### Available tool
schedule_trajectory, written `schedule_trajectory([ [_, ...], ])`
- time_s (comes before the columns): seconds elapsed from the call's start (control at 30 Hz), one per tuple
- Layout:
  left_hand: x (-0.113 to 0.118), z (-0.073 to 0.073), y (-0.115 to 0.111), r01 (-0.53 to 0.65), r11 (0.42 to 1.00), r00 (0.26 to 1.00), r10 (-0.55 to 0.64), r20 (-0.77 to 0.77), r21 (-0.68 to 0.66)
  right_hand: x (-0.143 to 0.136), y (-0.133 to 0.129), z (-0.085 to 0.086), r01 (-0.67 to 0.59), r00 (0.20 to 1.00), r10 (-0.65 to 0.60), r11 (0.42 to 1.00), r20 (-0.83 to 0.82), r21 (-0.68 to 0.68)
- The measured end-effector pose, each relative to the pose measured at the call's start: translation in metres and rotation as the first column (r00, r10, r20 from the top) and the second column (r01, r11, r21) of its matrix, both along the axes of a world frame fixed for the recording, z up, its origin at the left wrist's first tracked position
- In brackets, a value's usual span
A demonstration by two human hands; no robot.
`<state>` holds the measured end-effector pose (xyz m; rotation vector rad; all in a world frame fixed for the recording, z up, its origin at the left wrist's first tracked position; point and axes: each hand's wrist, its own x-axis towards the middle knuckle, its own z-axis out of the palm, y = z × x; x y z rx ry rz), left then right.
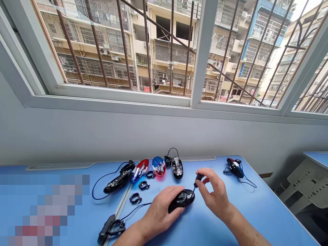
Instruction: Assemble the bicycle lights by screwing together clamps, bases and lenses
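Grasps a black oval casing (185, 199) from above with the left hand (163, 208), fingers over the far side and thumb along the near side, on the blue bench (248, 208), between its left seam and right edge and well short of the far edge. Pinches a dark-handled screwdriver (199, 178) between thumb and fingertips of the right hand (214, 194), shaft slanting down to the casing's right end. Too small to tell whether the tip sits in a screw.

Appears partway through the driver work on this casing, with the tool at one end and a grip on the other. Cannot tell how many screws are in or out, so how much is left stays unclear.

Toward the far edge, out of both hands: a red-and-blue oval shell (139, 171), a blue-and-red oval shell (159, 166) and a black oval unit (177, 167). Near the far right corner, a corded unit (234, 167). At the left seam, a long black unit (118, 182) with a looping cord. Loose beside the seam, three black ring clamps (144, 185), seemingly unattached as yet. Nearer the front, a black clamp piece (104, 230).
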<state>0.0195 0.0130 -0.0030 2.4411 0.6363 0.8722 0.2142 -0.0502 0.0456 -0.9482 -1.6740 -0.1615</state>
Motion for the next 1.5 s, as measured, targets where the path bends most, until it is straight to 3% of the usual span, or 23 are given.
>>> schedule_trajectory([
  [0.17,0.0001,0.0048,-0.0014,0.006,1.000,1.000,-0.006,-0.012,0.008,-0.0012,0.0002,-0.0019,0.008,1.000,-0.008,1.000,-0.002,-0.019],
  [0.63,-0.0002,-0.0006,-0.0004,0.014,1.000,1.000,-0.014,-0.021,-0.001,0.0016,0.0031,-0.0070,0.011,1.000,-0.011,1.000,-0.001,-0.018],
  [0.8,-0.0004,-0.0032,-0.0007,-0.034,0.999,0.999,0.034,-0.030,-0.005,0.0022,0.0036,-0.0092,0.032,0.999,-0.033,0.999,-0.012,-0.034],
  [1.13,0.0009,0.0016,-0.0020,-0.018,1.000,1.000,0.017,-0.019,-0.023,0.0024,0.0038,-0.0067,0.023,1.000,-0.023,0.999,-0.009,-0.035],
  [1.5,0.0026,-0.0029,-0.0026,-0.116,0.992,0.993,0.115,-0.031,-0.047,0.0001,0.0015,-0.0047,-0.009,1.000,0.009,1.000,0.012,-0.017],
])
